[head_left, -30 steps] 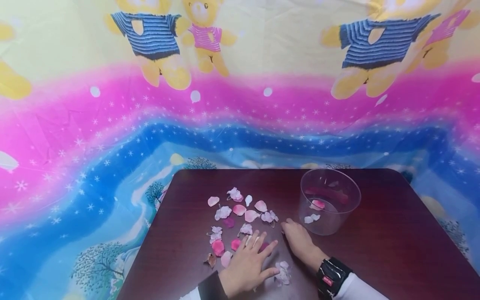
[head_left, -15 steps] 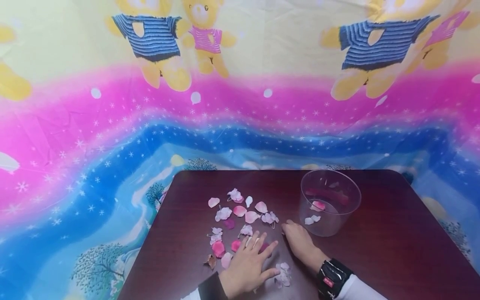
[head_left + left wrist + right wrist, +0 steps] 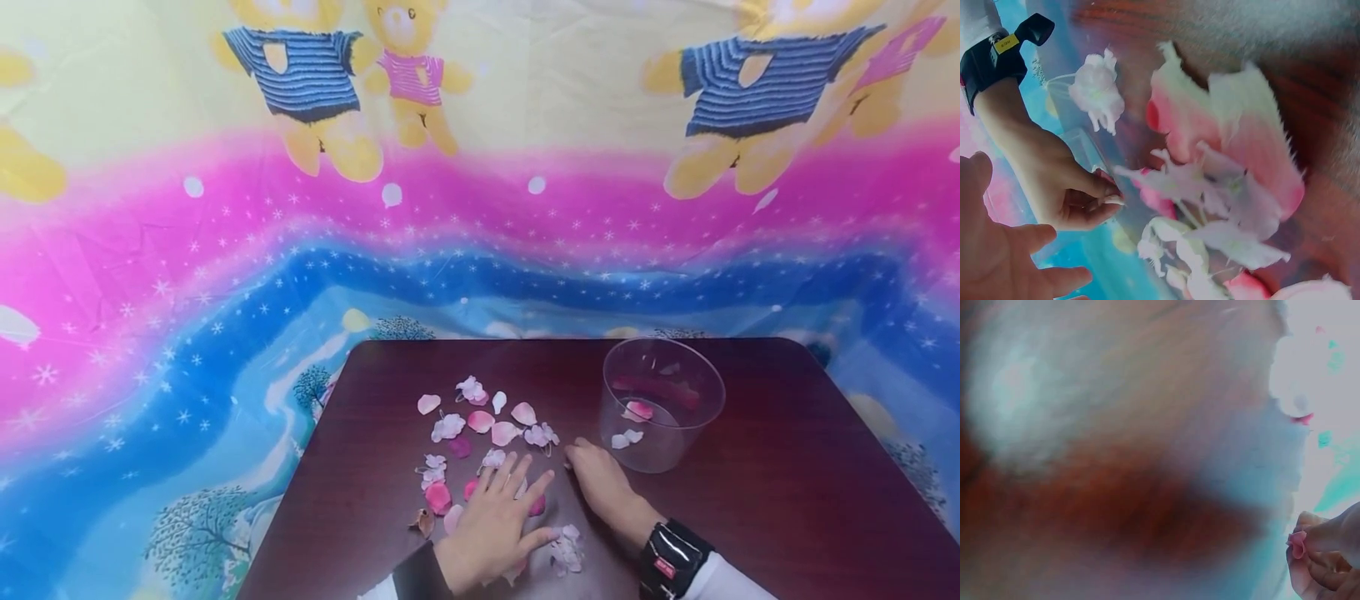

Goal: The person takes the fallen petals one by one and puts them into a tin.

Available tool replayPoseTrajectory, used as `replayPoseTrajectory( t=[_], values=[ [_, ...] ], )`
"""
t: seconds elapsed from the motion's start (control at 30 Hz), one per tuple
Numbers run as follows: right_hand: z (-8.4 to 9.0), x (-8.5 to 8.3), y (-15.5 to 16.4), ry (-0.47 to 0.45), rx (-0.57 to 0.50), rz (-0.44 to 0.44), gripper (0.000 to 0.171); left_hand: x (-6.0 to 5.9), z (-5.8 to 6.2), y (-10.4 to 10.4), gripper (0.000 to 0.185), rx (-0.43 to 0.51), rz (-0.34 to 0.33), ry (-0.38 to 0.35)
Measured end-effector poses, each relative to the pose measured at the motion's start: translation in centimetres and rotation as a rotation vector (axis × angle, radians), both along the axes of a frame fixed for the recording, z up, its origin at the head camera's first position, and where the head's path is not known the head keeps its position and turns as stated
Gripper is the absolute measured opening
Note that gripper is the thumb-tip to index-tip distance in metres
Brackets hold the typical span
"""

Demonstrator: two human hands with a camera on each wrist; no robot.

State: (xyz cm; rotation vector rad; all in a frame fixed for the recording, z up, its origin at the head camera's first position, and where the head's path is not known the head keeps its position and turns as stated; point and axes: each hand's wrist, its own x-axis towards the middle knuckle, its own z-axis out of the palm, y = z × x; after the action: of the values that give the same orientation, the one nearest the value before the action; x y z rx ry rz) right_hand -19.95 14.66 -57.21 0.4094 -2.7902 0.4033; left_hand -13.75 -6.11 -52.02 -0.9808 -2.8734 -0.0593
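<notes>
Meanwhile, little has shifted over the last second: the left hand [image 3: 491,521] has crept slightly forward over the scattered petals [image 3: 480,421], its fingertips now nearer the pale ones in the middle of the heap, while the right hand [image 3: 600,483] has stayed put. Judged from that, the gathering seems to be at the point of picking up another petal rather than dropping one off.

The left hand lies palm down with straight, spread fingers resting on the petals, holding nothing. The right hand rests on the desk [image 3: 787,467] just beside the clear cup [image 3: 663,408], fingers curled; the right wrist view shows a small pink petal [image 3: 1297,544] pinched at its fingertips. A black wrist strap [image 3: 671,554] sits on that arm. The cup already holds a few petals, and most lie loose on the desk, left of the cup.
</notes>
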Motion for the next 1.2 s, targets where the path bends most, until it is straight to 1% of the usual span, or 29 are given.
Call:
replayPoseTrajectory(
  t=[0.1,0.2,0.33,0.5,0.6,0.73,0.87,0.97,1.07,1.2],
  values=[
    [1.1,0.1,0.0,0.0,-0.017,0.008,0.012,-0.3,0.5,-0.1,0.071,0.024,0.008,0.001],
    [2.6,0.2,0.0,0.0,-0.042,0.021,0.012,-0.7,1.2,-0.3,0.072,0.035,0.022,0.011],
    [4.6,0.4,0.0,0.019,-0.058,0.034,0.016,-0.9,2.2,-0.6,0.072,0.03,0.045,0.03],
    [6.8,0.9,0.3,0.046,-0.065,0.047,0.022,-1.1,3.4,-0.9,0.073,0.016,0.077,0.016],
    [8.0,1.2,0.5,0.069,-0.062,0.055,0.026,-1.2,4.3,-1.1,0.074,0.01,0.095,-0.002],
    [9.5,1.6,0.6,0.092,-0.074,0.075,0.025,-1.4,5.7,-1.6,0.076,0.029,0.118,-0.023],
    [10.7,2.0,0.7,0.088,-0.095,0.073,0.022,-1.8,6.9,-2.1,0.077,0.065,0.142,-0.012],
    [11.5,2.3,0.8,0.082,-0.104,0.067,0.021,-2.1,7.5,-2.4,0.078,0.082,0.145,-0.009],
    [12.0,2.4,1.0,0.094,-0.101,0.069,0.021,-2.2,7.9,-2.5,0.079,0.074,0.136,-0.008],
    [12.8,2.4,1.6,0.11,-0.115,0.07,0.018,-2.3,8.2,-2.2,0.079,0.058,0.106,-0.014]
  ],
)
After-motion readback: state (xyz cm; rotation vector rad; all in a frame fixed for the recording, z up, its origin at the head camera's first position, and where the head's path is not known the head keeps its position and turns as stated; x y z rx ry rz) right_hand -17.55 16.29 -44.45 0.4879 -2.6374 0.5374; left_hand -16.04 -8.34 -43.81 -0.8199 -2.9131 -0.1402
